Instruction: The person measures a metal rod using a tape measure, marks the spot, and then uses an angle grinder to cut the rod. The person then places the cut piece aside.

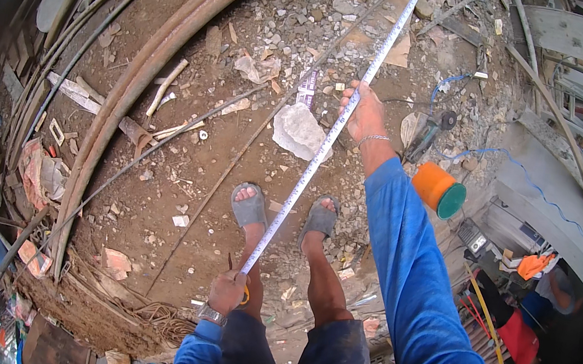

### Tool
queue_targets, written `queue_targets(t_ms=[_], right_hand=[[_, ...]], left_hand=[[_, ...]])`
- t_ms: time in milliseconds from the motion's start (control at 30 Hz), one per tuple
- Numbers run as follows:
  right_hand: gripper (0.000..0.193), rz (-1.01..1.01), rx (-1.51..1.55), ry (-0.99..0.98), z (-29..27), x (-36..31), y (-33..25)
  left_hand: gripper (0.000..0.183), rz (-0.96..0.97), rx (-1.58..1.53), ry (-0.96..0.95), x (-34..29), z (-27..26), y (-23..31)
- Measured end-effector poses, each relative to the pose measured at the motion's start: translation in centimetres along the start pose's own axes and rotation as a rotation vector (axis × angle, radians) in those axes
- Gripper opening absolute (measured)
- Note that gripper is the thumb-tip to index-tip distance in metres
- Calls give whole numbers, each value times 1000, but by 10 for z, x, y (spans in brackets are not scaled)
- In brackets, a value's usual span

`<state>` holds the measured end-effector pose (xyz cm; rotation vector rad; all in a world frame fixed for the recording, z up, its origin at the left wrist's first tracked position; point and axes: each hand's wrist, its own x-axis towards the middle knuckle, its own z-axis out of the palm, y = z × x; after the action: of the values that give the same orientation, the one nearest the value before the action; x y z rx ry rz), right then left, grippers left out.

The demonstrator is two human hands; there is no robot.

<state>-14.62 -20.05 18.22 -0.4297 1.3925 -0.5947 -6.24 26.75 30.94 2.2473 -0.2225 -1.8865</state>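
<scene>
A long white tape measure blade (315, 157) stretches from low in the middle up past the top edge, slanting to the right. My left hand (225, 292) is closed around the tape measure's case (244, 295), of which only a yellow bit shows. A thin dark pointed piece sticks up by its fingers; I cannot make out what it is. Farther out, my right hand (366, 113) grips the blade's edge between thumb and fingers. Beneath the blade, a thin steel rod (235, 161) lies on the dirt at a similar slant. A whitish rock (299, 129) sits beside the blade.
Thick rusty bars (119, 109) curve along the left. Right of my right hand are an angle grinder (428, 136), an orange and green cylinder (439, 191) and a blue cord (507, 159). Rubble and wood scraps surround my sandalled feet (249, 204). A person (559, 290) is at the right.
</scene>
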Motion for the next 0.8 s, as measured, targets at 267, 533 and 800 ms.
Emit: queue_targets(t_ms=[267, 533, 800], right_hand=[[25, -5, -115, 56, -6, -19, 14], [32, 92, -673, 100, -56, -127, 118], [29, 374, -1026, -170, -165, -243, 169]], left_hand=[[30, -24, -26, 31, 15, 3, -3], [40, -16, 75, 42, 75, -11, -37], [43, -19, 124, 44, 97, -42, -28]])
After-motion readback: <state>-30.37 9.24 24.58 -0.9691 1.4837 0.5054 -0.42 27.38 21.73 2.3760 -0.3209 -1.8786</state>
